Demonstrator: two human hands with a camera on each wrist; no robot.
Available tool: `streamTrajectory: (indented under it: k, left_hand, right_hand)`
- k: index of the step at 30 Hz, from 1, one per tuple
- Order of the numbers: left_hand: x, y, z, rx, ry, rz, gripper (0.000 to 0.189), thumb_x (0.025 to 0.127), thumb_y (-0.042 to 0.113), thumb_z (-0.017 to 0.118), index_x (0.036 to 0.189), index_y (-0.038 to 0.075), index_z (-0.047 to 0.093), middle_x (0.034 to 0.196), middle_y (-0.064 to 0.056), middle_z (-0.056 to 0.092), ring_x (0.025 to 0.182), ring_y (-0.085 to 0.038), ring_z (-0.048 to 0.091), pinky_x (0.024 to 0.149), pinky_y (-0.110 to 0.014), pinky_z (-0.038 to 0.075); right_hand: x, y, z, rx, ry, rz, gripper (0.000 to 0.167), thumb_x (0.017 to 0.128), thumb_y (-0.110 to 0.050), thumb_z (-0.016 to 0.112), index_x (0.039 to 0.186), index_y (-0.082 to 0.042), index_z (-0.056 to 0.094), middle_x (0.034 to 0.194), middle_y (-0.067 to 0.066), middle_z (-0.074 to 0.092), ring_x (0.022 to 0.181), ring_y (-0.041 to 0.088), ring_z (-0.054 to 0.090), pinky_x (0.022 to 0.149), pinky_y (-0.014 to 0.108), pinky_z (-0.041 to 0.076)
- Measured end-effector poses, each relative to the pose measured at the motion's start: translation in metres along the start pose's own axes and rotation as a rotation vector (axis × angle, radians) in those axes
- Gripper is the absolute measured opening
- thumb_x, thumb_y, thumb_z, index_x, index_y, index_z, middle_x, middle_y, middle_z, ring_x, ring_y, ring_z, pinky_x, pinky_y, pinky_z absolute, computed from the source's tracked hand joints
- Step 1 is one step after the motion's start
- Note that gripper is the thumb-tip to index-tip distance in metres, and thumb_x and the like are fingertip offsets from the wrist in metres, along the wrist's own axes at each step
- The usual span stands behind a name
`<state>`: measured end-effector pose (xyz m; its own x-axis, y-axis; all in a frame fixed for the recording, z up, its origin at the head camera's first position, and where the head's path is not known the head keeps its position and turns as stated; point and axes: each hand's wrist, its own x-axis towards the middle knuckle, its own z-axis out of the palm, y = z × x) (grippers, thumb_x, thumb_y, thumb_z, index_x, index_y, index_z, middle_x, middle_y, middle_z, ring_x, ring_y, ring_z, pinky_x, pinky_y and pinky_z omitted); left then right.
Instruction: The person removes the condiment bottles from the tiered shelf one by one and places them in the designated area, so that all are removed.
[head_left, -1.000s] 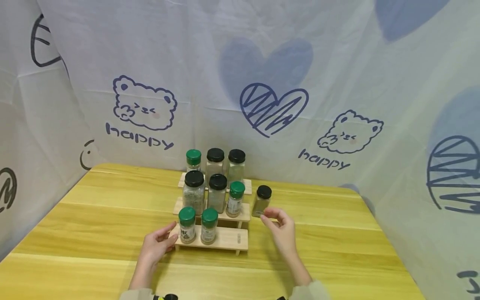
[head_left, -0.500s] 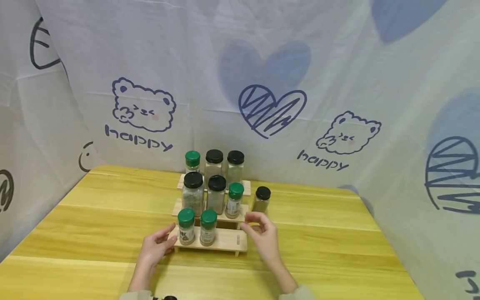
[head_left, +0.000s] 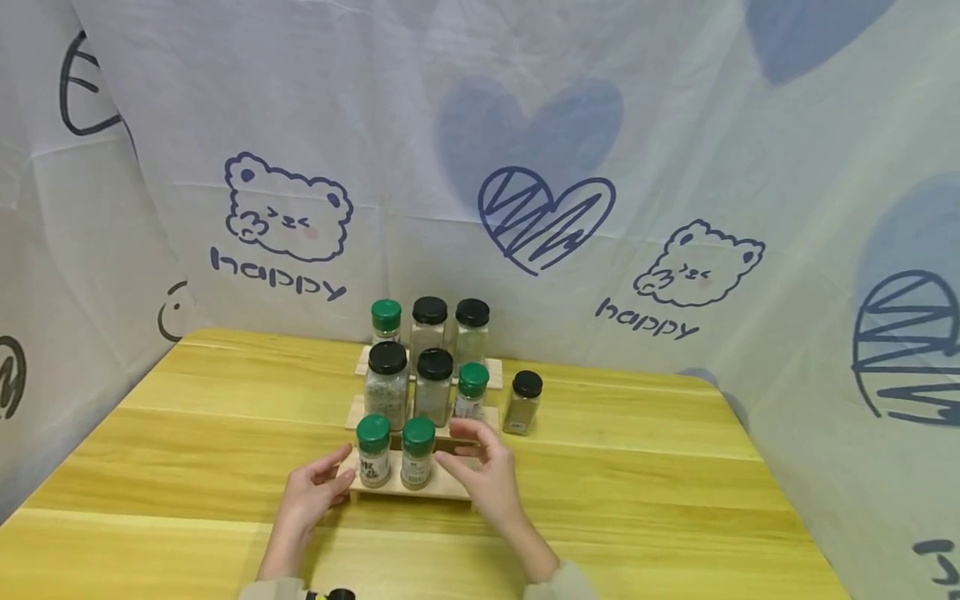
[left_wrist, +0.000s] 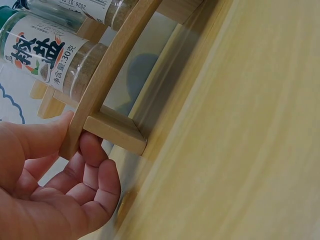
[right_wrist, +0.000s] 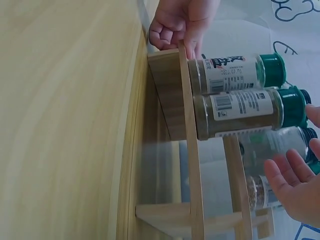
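A three-tiered wooden spice rack (head_left: 447,487) stands on the table, loaded with spice jars. My left hand (head_left: 309,498) pinches the left end of its lowest shelf (left_wrist: 114,70), thumb on top and fingers curled beneath. On that shelf stand two green-capped spice jars, the left one (head_left: 373,457) and the right one (head_left: 417,457). My right hand (head_left: 486,477) hovers just right of the right jar, holding nothing. In the right wrist view its fingers (right_wrist: 281,177) are spread apart close to the green cap (right_wrist: 294,107); whether the thumb touches the cap I cannot tell.
Right of the rack, a black-capped jar (head_left: 522,407) stands alone on the wooden table (head_left: 660,483). The middle shelf carries two black-capped jars (head_left: 387,387) and a green-capped one (head_left: 472,385); more jars (head_left: 429,325) fill the top. A printed cloth (head_left: 420,150) hangs behind.
My right hand has moved left, from beside the lone black-capped jar to the right green-capped jar on the lowest shelf. The left hand keeps its pinch on the rack; the jars stay put.
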<state>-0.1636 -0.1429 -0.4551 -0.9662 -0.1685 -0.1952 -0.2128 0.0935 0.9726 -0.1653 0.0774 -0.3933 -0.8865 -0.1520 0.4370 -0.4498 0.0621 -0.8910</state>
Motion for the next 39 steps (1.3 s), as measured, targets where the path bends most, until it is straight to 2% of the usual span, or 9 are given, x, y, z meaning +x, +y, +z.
streamTrajectory:
  k: [7,13,19,26,32,36,39]
  left_hand:
    - [0.0,0.002,0.001,0.002,0.013,0.009,0.042,0.085,0.003,0.058,0.125,-0.002,0.046,0.12,-0.029,0.047,0.084,-0.013,0.052,0.065,-0.025,0.049]
    - [-0.001,0.002,0.002,-0.007,0.012,0.012,0.042,0.085,0.002,0.058,0.125,-0.003,0.046,0.12,-0.029,0.047,0.087,-0.014,0.051,0.066,-0.025,0.049]
    - [-0.001,0.002,0.002,-0.008,0.002,0.005,0.042,0.086,0.003,0.058,0.126,-0.003,0.046,0.119,-0.029,0.047,0.091,-0.018,0.05,0.068,-0.027,0.049]
    - [0.0,0.002,0.002,-0.001,-0.009,0.002,0.043,0.087,0.007,0.058,0.127,-0.002,0.044,0.123,-0.03,0.043,0.103,-0.029,0.045,0.07,-0.029,0.049]
    - [-0.001,0.002,0.001,0.0,-0.012,-0.004,0.043,0.088,0.007,0.057,0.128,-0.001,0.043,0.127,-0.03,0.039,0.11,-0.034,0.04,0.071,-0.03,0.049]
    - [-0.001,0.002,0.001,-0.007,-0.014,-0.001,0.043,0.087,0.007,0.057,0.127,-0.001,0.043,0.126,-0.03,0.041,0.108,-0.033,0.041,0.07,-0.028,0.049]
    - [-0.002,0.002,0.0,-0.012,-0.006,-0.001,0.043,0.087,0.006,0.058,0.127,-0.002,0.044,0.122,-0.029,0.044,0.099,-0.025,0.047,0.068,-0.027,0.049]
  right_hand:
    - [0.002,0.003,0.007,-0.032,-0.044,-0.056,0.039,0.074,0.007,0.068,0.109,0.011,0.053,0.105,0.024,0.056,0.093,0.04,0.052,0.076,0.048,0.047]
    - [0.002,-0.008,0.014,-0.053,-0.072,-0.057,0.041,0.072,0.008,0.068,0.11,0.013,0.053,0.103,0.023,0.056,0.09,0.038,0.054,0.075,0.049,0.047]
    - [0.003,-0.009,0.018,-0.051,-0.08,-0.055,0.041,0.072,0.01,0.067,0.11,0.012,0.053,0.102,0.022,0.057,0.088,0.037,0.054,0.073,0.049,0.047]
    - [0.004,-0.008,0.02,-0.06,-0.062,-0.065,0.037,0.073,0.01,0.067,0.107,0.012,0.054,0.099,0.022,0.058,0.083,0.036,0.056,0.071,0.045,0.049]
    - [0.003,-0.008,0.019,-0.067,-0.026,-0.076,0.034,0.071,0.01,0.068,0.102,0.013,0.055,0.094,0.022,0.059,0.078,0.036,0.057,0.069,0.047,0.049]
    - [0.003,-0.007,0.016,-0.067,-0.011,-0.072,0.034,0.071,0.01,0.068,0.103,0.013,0.055,0.094,0.022,0.06,0.078,0.035,0.058,0.069,0.045,0.05]
    - [0.003,-0.009,0.012,-0.067,-0.005,-0.064,0.034,0.072,0.009,0.068,0.104,0.012,0.055,0.094,0.022,0.06,0.079,0.035,0.058,0.07,0.044,0.05]
